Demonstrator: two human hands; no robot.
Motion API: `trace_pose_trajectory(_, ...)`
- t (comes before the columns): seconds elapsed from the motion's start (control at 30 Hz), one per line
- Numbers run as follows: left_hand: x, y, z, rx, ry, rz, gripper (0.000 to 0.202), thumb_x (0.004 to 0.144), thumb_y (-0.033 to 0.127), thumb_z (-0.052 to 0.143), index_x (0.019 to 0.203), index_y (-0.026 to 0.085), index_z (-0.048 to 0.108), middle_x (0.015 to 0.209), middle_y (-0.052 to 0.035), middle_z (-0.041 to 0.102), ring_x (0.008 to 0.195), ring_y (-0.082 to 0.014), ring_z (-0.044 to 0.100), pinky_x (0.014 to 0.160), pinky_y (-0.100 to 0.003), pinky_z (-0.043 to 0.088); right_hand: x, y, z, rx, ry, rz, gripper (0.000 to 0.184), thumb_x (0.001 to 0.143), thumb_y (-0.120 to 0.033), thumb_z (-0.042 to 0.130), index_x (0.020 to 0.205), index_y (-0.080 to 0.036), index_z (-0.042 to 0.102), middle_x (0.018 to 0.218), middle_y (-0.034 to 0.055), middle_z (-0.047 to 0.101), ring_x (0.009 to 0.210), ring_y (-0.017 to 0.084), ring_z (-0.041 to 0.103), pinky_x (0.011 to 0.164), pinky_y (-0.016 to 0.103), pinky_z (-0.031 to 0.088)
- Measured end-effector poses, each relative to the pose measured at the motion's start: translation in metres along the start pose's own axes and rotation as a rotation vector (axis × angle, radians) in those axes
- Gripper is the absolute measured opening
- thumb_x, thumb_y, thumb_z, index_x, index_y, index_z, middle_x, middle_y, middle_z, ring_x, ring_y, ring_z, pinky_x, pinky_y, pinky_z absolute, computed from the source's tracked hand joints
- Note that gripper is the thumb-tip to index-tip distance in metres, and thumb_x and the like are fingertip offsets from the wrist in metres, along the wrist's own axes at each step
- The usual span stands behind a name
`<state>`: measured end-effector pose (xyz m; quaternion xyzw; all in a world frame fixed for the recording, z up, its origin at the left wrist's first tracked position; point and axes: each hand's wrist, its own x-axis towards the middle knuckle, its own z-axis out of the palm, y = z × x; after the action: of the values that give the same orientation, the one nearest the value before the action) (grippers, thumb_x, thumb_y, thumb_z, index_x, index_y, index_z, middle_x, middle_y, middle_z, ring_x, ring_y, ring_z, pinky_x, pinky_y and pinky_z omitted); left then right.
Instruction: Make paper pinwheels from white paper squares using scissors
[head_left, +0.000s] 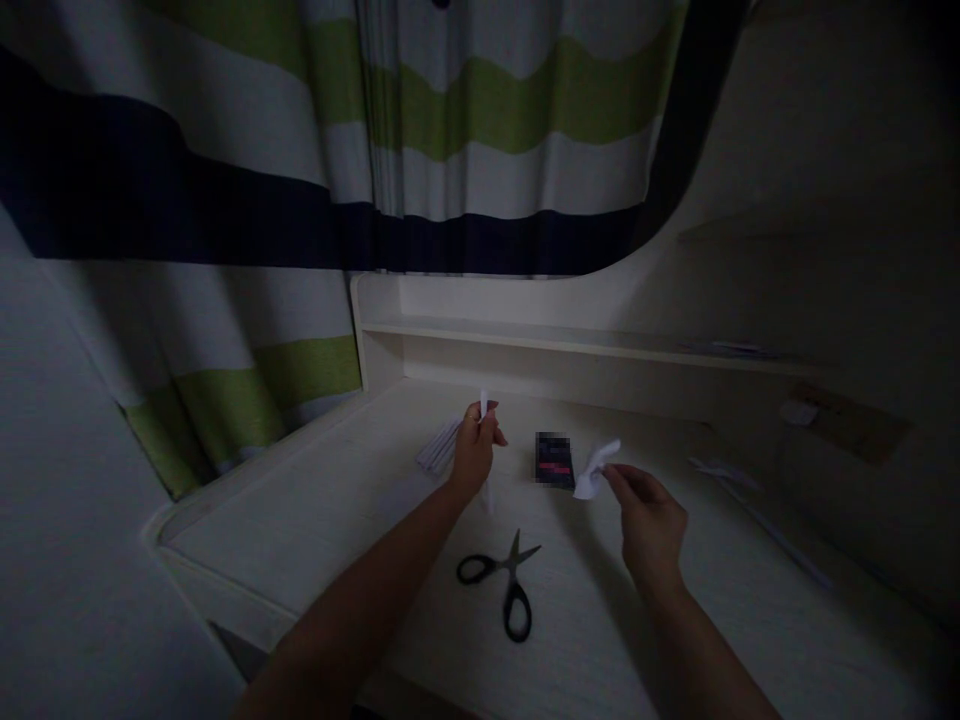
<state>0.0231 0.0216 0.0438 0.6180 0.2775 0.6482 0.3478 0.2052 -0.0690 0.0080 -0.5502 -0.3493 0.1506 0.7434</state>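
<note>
My left hand (475,447) is raised above the desk, its fingers pinched on a thin white paper strip (484,404) that stands upright and runs down past the wrist. My right hand (651,520) is closed on a small curled piece of white paper (595,470) held at the fingertips. Black-handled scissors (504,582) lie partly open on the desk (360,500) between my forearms. A small stack of white paper strips (440,444) lies just left of my left hand.
A small dark object (554,460) lies flat on the desk between my hands. A low shelf (570,340) runs along the back. A striped curtain (300,150) hangs behind and to the left. More paper scraps (724,470) lie at the right.
</note>
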Motion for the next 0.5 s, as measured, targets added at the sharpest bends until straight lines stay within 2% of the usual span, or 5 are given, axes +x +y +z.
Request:
trace_pose_trajectory(0.1, -0.017, 0.004, 0.002, -0.176, -0.004, -0.121, 0.035, 0.080, 0.038, 0.047, 0.107, 0.017, 0.050, 0.066, 0.0039, 0.042, 0.044, -0.0032, 0.033, 0.041, -0.019, 0.025, 0.001, -0.004, 0.002, 0.217, -0.006, 0.133, 0.026, 0.053, -0.031, 0.074, 0.072, -0.016, 0.065, 0.069, 0.0003, 0.063, 0.064, 0.012, 0.055, 0.064, 0.027, 0.042)
trace_pose_trajectory(0.27, -0.030, 0.016, 0.002, -0.390, -0.063, -0.262, 0.041, 0.079, 0.045, 0.046, 0.108, 0.017, 0.052, 0.066, 0.0031, 0.043, 0.041, -0.0012, 0.029, 0.037, -0.018, 0.017, -0.007, -0.019, 0.004, 0.517, -0.038, 0.230, 0.021, 0.050, -0.024, 0.076, 0.066, -0.017, 0.064, 0.065, -0.0019, 0.062, 0.061, 0.010, 0.056, 0.060, 0.023, 0.044)
trace_pose_trajectory(0.37, -0.036, 0.024, 0.003, -0.406, -0.111, -0.325, 0.037, 0.078, 0.044, 0.048, 0.103, 0.017, 0.052, 0.060, 0.0046, 0.045, 0.038, -0.0017, 0.028, 0.036, -0.018, 0.015, -0.017, -0.033, 0.003, 0.517, -0.067, 0.250, 0.020, 0.051, -0.021, 0.074, 0.067, -0.018, 0.064, 0.062, -0.0023, 0.062, 0.057, 0.011, 0.056, 0.058, 0.026, 0.045)
trace_pose_trajectory(0.5, -0.042, 0.032, 0.003, -0.417, -0.146, -0.295, 0.032, 0.079, 0.040, 0.048, 0.099, 0.017, 0.053, 0.062, 0.0035, 0.048, 0.040, -0.0017, 0.030, 0.038, -0.018, 0.017, -0.027, -0.047, -0.001, 0.484, -0.136, 0.213, 0.015, 0.054, -0.019, 0.072, 0.067, -0.021, 0.064, 0.066, -0.0009, 0.065, 0.063, 0.014, 0.060, 0.059, 0.028, 0.047)
